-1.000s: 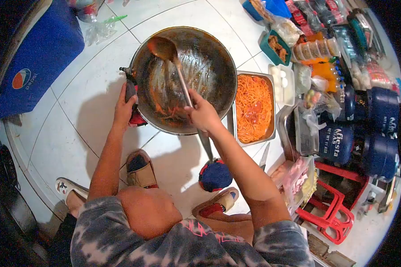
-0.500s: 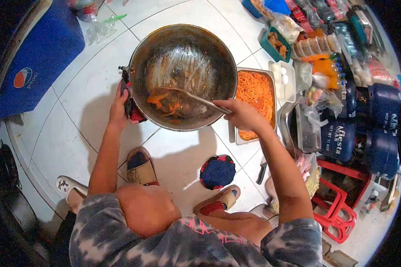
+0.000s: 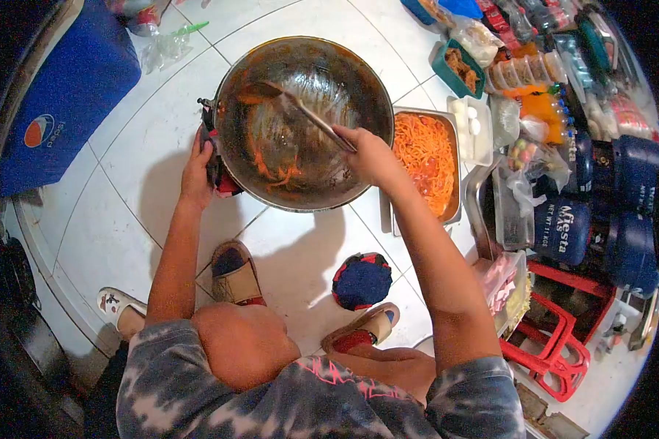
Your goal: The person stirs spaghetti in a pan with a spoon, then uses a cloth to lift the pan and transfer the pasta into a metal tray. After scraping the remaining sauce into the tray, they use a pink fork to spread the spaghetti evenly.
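A large dark wok (image 3: 329, 66) is tilted, its sauce-streaked inside facing me. My left hand (image 3: 196, 170) grips its left side through a dark and red cloth (image 3: 227, 183). In my right hand (image 3: 373, 155) is the handle of a metal cooking spoon (image 3: 316, 123), its head against the upper left inner wall of the wok. A few orange spaghetti strands (image 3: 278, 175) cling near the lower part of the wok. Just right of it, a steel tray (image 3: 458, 208) holds sauced spaghetti (image 3: 425, 164).
A blue and red round cloth (image 3: 362, 282) lies on the tiles between my feet. At right stand a container of eggs (image 3: 479, 150), a green tub (image 3: 447, 73), blue gas cylinders (image 3: 561, 230) and a red plastic stool (image 3: 556, 329). A blue box (image 3: 73, 95) is at left.
My right hand has moved slightly up and left, swinging the spoon's head from the wok's lower middle to its upper left. The orange strands now lie apart from the spoon.
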The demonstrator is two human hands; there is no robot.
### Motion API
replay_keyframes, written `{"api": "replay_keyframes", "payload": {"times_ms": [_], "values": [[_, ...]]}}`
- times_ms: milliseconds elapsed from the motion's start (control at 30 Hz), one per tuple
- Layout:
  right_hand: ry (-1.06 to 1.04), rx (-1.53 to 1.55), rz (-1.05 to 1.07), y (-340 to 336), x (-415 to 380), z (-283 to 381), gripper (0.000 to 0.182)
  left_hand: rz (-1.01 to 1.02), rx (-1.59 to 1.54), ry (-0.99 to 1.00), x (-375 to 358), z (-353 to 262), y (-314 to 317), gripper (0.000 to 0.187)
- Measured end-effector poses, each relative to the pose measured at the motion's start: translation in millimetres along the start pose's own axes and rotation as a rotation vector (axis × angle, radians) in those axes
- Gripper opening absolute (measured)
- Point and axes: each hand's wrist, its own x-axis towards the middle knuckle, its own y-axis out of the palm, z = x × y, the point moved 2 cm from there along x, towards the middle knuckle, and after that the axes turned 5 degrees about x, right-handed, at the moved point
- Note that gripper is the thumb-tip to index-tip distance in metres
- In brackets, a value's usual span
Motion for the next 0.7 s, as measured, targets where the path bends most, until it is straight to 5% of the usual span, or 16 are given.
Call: {"api": "replay_keyframes", "payload": {"times_ms": [133,267,433,700], "values": [[-0.097,-0.045,0.093,-5.5,-27.6,-12.3,0.044,-0.033,-0.054,-0.026,-2.7,0.1,3.9,0.042],[-0.013,-0.038,0.200,-26.9,-62.3,-25.1,0.043,0.056,-0.172,0.037,3.1,12.3,-7.9,0.040],[0.140,0.000,0.287,-47.8,-81.7,-42.1,0.042,-0.012,-0.289,-0.125,-0.7,17.8,-19.2,0.038],[0.072,0.053,-0.030,4.1,-83.8,-32.6,0.040,0.185,-0.498,-0.263,-26.3,9.5,7.2,0.043]]}}
